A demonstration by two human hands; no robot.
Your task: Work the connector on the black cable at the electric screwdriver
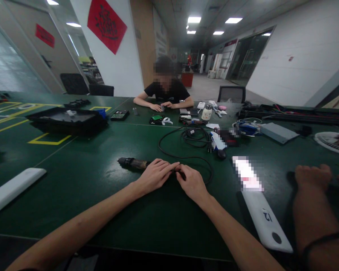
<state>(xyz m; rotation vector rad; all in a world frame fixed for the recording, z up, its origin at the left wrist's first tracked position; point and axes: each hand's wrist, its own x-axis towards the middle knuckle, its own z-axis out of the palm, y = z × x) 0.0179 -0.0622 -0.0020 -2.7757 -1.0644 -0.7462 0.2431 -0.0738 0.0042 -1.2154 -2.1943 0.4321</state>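
Note:
A dark, rod-shaped corded tool that looks like an electric screwdriver (135,163) lies on the green table, its narrow tip pointing left. My left hand (156,174) rests over its rear end, fingers closed around it and reaching right. My right hand (192,181) meets those fingertips, thumb and fingers pinched at the tail end where the cord seems to join. The fingers hide the exact grip. From there a black cord (169,153) loops over the table to a coil with a plug.
A white device (267,216) marked 12 lies right, another white one (15,190) left. A black tray (67,120) stands back left. Another person's forearm (313,210) rests at the right edge. Across the table a person (169,88) handles a small grey cylinder amid electronic parts.

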